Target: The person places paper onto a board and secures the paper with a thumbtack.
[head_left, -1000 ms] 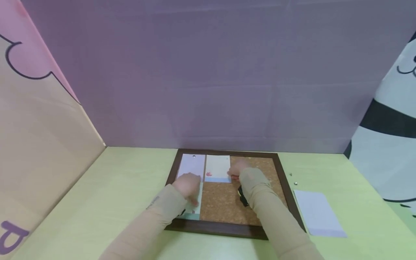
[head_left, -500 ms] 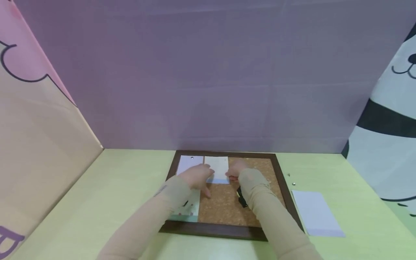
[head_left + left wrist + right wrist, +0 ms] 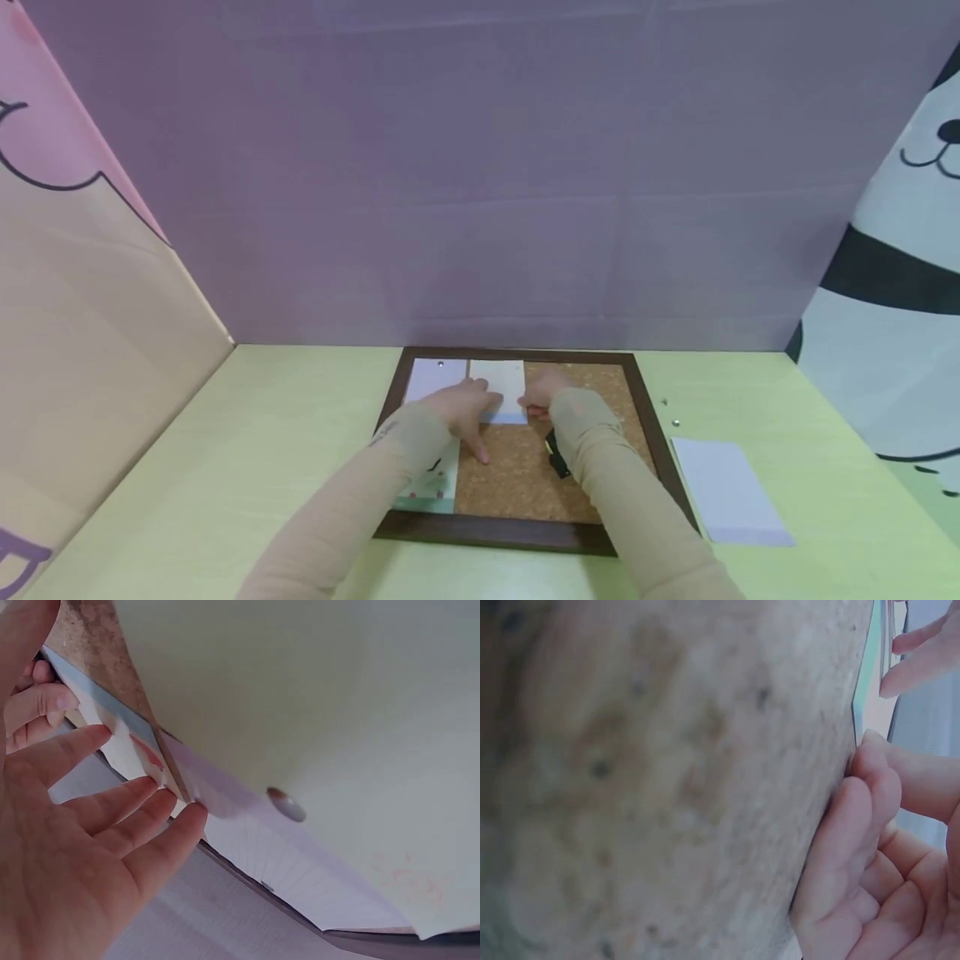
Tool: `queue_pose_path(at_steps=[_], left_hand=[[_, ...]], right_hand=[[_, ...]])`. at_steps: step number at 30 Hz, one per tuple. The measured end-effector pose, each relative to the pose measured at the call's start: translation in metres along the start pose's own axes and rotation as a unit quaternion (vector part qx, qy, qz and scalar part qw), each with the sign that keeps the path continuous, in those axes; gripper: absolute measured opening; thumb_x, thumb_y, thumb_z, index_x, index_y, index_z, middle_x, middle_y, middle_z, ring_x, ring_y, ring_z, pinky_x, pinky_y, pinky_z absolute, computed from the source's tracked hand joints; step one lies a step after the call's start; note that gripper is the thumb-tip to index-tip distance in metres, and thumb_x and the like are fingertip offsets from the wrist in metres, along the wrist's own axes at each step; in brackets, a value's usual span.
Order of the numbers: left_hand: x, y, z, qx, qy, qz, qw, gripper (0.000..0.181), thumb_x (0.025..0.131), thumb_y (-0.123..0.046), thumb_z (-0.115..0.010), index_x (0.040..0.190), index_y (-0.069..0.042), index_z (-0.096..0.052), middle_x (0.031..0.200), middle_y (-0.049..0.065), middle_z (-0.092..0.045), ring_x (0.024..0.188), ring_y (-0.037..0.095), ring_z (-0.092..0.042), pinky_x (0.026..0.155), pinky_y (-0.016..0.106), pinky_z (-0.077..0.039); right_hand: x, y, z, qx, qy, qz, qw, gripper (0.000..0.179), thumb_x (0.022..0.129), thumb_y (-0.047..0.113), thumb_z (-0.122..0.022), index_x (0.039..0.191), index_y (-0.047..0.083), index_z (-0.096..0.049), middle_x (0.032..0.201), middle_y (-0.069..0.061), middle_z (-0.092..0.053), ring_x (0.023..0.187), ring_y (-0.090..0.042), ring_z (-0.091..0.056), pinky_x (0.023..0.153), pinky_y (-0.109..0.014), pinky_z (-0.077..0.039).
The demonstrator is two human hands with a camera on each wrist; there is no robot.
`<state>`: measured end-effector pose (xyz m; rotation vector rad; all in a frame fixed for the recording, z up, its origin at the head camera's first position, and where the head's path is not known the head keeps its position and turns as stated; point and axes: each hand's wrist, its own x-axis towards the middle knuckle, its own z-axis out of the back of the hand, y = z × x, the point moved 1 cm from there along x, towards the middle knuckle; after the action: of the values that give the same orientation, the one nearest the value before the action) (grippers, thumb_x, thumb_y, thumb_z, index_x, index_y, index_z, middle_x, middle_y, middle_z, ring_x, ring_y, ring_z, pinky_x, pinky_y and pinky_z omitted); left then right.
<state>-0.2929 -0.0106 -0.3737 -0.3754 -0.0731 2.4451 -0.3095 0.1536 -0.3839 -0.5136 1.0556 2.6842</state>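
Observation:
A cork board (image 3: 517, 479) in a dark wooden frame lies on the table in the head view. At its top sits a white note sheet (image 3: 504, 377) with a blue lower band. My right hand (image 3: 545, 390) pinches this sheet's right edge between thumb and curled index finger, its knuckles close on the cork in the right wrist view. My left hand (image 3: 467, 410) reaches over with fingers spread, fingertips at the sheet's left part. Beside it lies a lilac sheet (image 3: 429, 375) with a thumbtack (image 3: 441, 363) at its top. Below is a green-banded sheet (image 3: 433, 492), with a silver thumbtack (image 3: 286, 804) in the left wrist view.
Right of the board, a pale sheet of paper (image 3: 731, 492) lies on the light table (image 3: 300, 433). Two small thumbtacks (image 3: 676, 423) lie just behind it. A purple backdrop (image 3: 480, 208) rises at the table's far edge.
My left hand has moved up and right from the green-banded sheet to the white note sheet, its fingers spreading. My right hand keeps its place at the right edge.

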Motion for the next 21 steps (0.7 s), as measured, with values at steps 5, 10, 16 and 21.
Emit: queue_pose_path(at_steps=[5,10,16,21], left_hand=[[-0.001,-0.002,0.000,-0.005,0.001,0.007,1.0000,0.095,0.058,-0.041,-0.088,0.140,-0.017,-0.046,0.134,0.012,-0.048,0.126,0.031,-0.045,0.106,0.041,-0.039],[0.000,-0.004,0.000,-0.009,0.005,0.017,0.9998,0.097,0.058,-0.039,-0.088,0.141,-0.017,-0.044,0.137,0.013,-0.046,0.128,0.030,-0.043,0.108,0.041,-0.036],[0.003,-0.006,-0.001,-0.017,0.010,0.023,0.9995,0.097,0.059,-0.037,-0.087,0.142,-0.016,-0.043,0.143,0.015,-0.042,0.133,0.032,-0.039,0.111,0.042,-0.032],[0.004,-0.008,-0.002,-0.021,0.010,0.023,0.9995,0.096,0.060,-0.036,-0.087,0.143,-0.016,-0.042,0.147,0.016,-0.039,0.135,0.032,-0.036,0.113,0.042,-0.030]], right_hand=[[0.002,-0.001,-0.001,0.007,0.000,0.008,0.9999,0.031,0.083,0.007,-0.065,0.053,0.008,-0.056,0.043,0.003,-0.050,0.036,-0.005,-0.045,0.039,-0.015,-0.041],[0.008,-0.007,0.000,0.054,0.020,0.005,0.9983,0.023,0.081,0.003,-0.065,0.061,0.007,-0.056,0.045,0.002,-0.052,0.038,-0.005,-0.048,0.042,-0.017,-0.046],[0.021,-0.020,0.001,0.120,0.049,-0.006,0.9916,0.013,0.079,0.001,-0.069,0.082,0.001,-0.057,0.055,-0.002,-0.058,0.047,-0.008,-0.056,0.056,-0.025,-0.056],[0.008,-0.017,0.005,0.147,0.053,-0.009,0.9877,0.010,0.083,0.001,-0.064,0.087,0.002,-0.055,0.058,0.000,-0.058,0.050,-0.006,-0.055,0.058,-0.024,-0.055]])
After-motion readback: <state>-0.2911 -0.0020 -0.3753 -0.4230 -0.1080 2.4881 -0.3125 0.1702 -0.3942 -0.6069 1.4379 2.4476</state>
